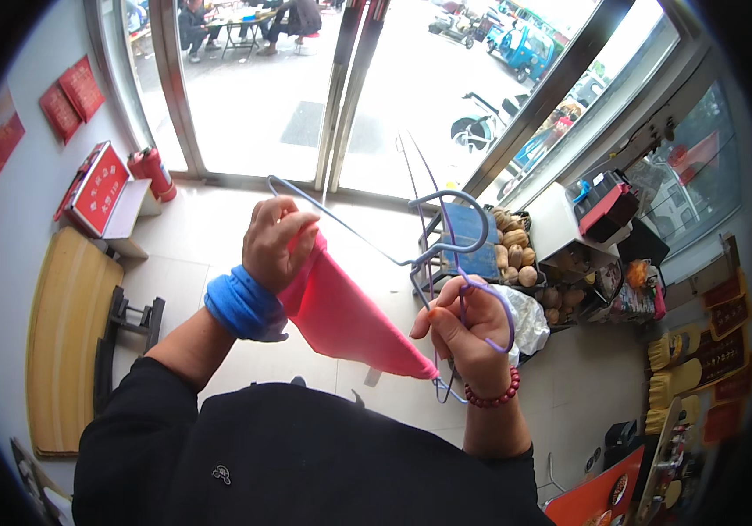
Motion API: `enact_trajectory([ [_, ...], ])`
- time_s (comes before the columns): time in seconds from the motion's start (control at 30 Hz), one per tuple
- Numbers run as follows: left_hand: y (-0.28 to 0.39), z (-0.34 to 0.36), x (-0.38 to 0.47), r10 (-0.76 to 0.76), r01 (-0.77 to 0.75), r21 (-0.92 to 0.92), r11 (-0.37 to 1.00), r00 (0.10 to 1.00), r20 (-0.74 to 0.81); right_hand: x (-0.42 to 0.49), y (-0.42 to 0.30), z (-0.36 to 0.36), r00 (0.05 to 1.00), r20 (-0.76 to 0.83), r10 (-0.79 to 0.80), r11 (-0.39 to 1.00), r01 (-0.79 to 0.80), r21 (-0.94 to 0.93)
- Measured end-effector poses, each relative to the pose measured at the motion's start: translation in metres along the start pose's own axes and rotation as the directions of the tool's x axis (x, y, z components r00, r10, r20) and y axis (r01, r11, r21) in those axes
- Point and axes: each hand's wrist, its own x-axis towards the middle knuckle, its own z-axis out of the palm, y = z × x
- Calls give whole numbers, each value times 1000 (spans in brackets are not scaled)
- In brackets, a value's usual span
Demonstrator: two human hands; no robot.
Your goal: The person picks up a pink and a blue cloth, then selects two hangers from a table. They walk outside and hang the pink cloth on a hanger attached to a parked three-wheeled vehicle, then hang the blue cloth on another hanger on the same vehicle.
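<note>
My left hand [277,246] pinches the upper corner of a pink cloth [349,315], which is draped over the lower bar of a blue-grey clothes hanger [368,240]. The hanger is tilted, with its thick hook at the upper right and one shoulder reaching past my left fingers. Between thumb and fingers, my right hand [474,329] grips the wire of that hanger. A purple clothes hanger [506,309] also passes through the right hand, its hook curling over the palm and its thin wires reaching up toward the door. The cloth's lower corner hangs beside my right wrist.
Ahead stand metal-framed glass doors [333,98]. A blue-topped crate [469,240], gourds [514,246] and a white plastic bag [526,322] lie beyond my right hand. To the left are a wooden tabletop [63,348], a red box [101,187] and a fire extinguisher [155,172].
</note>
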Motion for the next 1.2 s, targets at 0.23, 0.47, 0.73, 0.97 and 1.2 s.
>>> enact_trajectory([
  [0.23,-40,79,24,13,-13,-73,997,1000,-3,78,20,-45,997,22,-80,997,80,-13],
  [0.47,-81,127,94,-97,123,-181,976,984,147,173,44,-118,991,114,-66,992,78,-97],
  [0.73,-140,172,165,-582,894,-441,82,403,707,272,75,-185,959,275,-64,991,94,-96],
  [0.97,-186,206,194,-361,384,-47,922,898,253,341,102,-207,947,305,-103,994,112,-14],
  [1.2,-243,244,236,-276,264,223,939,961,24,420,125,-218,959,283,28,999,-34,16],
])
